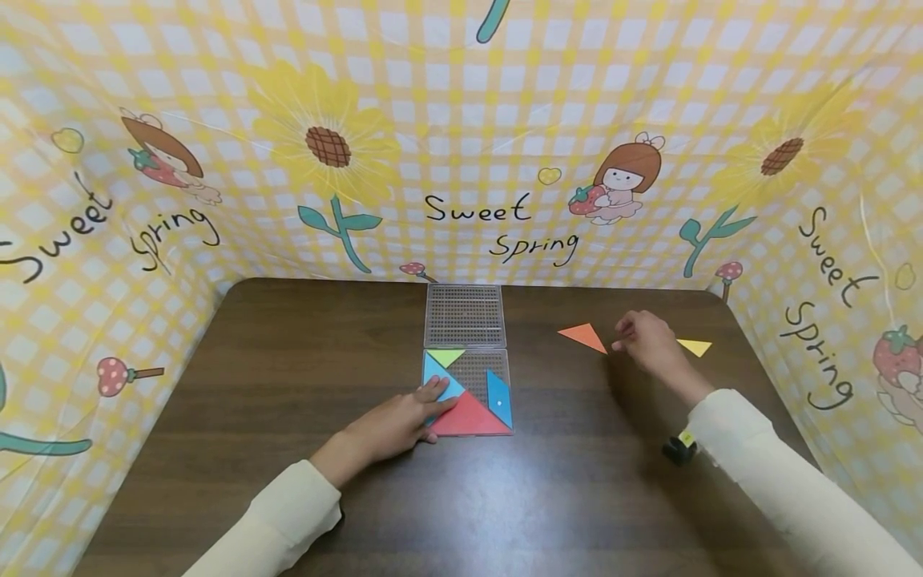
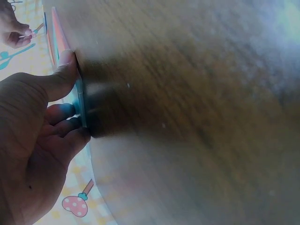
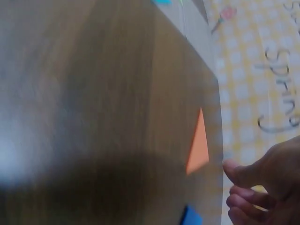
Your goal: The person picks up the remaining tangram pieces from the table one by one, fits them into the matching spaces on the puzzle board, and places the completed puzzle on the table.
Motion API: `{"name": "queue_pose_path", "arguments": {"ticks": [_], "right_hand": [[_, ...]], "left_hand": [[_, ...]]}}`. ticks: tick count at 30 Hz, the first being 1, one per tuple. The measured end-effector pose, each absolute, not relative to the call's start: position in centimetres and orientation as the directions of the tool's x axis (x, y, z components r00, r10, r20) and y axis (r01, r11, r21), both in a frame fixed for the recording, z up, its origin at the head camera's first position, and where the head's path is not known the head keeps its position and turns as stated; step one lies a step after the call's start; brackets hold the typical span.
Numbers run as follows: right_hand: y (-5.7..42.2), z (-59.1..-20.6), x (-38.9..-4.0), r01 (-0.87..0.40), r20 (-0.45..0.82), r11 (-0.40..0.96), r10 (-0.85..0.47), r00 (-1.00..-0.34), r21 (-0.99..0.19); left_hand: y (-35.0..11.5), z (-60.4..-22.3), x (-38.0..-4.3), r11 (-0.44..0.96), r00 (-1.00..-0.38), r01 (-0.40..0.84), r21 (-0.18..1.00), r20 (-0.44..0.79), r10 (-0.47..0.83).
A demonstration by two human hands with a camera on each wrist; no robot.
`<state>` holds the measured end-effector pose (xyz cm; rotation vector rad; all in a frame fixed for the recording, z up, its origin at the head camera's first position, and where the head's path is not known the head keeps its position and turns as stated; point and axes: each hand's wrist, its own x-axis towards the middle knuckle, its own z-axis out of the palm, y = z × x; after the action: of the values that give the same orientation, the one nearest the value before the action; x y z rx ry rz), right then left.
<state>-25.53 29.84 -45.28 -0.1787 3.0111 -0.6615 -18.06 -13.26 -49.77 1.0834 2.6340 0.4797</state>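
My left hand [image 1: 400, 417] holds the lower left corner of a hinged clear tangram case [image 1: 476, 370], fingers over the light blue triangle [image 1: 438, 370] and thumb at the near edge. A red triangle [image 1: 469, 417], a small green triangle [image 1: 445, 357] and a blue parallelogram [image 1: 498, 399] also lie in this half. My right hand [image 1: 646, 340] hovers between an orange triangle [image 1: 587, 336] and a yellow triangle [image 1: 695, 347], fingers loosely bent, holding nothing. In the right wrist view, a dark blue piece [image 3: 191, 216] lies partly cut off at the bottom edge.
The case's other half [image 1: 465, 316], with a dotted grid, lies opened flat toward the back. Behind the brown table [image 1: 288, 361] and along its sides hangs a yellow checked cloth [image 1: 461, 120] with printed flowers. A black wrist device [image 1: 679, 449] hangs at the right cuff.
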Motion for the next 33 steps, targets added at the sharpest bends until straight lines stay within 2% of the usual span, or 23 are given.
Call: {"name": "queue_pose_path", "arguments": {"ticks": [4,11,18,27,33], "right_hand": [[31.7,-45.2,-26.4,-0.114,-0.036,0.91,-0.139,-0.99,-0.398],[34.1,-46.2,-28.0,-0.122,-0.121,0.933,-0.172,-0.978,-0.337],[34.8,-46.7,-28.8,-0.116,-0.204,0.951,-0.179,-0.962,-0.286],[34.8,-47.4,-29.4,-0.171,-0.19,0.945,-0.229,-0.955,-0.277],[34.3,-47.2,-29.6,-0.143,-0.223,0.952,-0.206,-0.953,-0.269]], "left_hand": [[-13.3,-49.8,-18.0,0.666,-0.687,0.637,0.389,-0.106,0.719],[-13.3,-49.8,-18.0,0.661,-0.683,0.641,0.389,-0.103,0.723],[-13.4,-49.9,-18.1,0.657,-0.679,0.654,0.376,-0.093,0.728],[-13.3,-50.0,-18.1,0.652,-0.677,0.659,0.375,-0.084,0.732],[-13.3,-50.0,-18.1,0.656,-0.679,0.656,0.374,-0.089,0.729]]}}
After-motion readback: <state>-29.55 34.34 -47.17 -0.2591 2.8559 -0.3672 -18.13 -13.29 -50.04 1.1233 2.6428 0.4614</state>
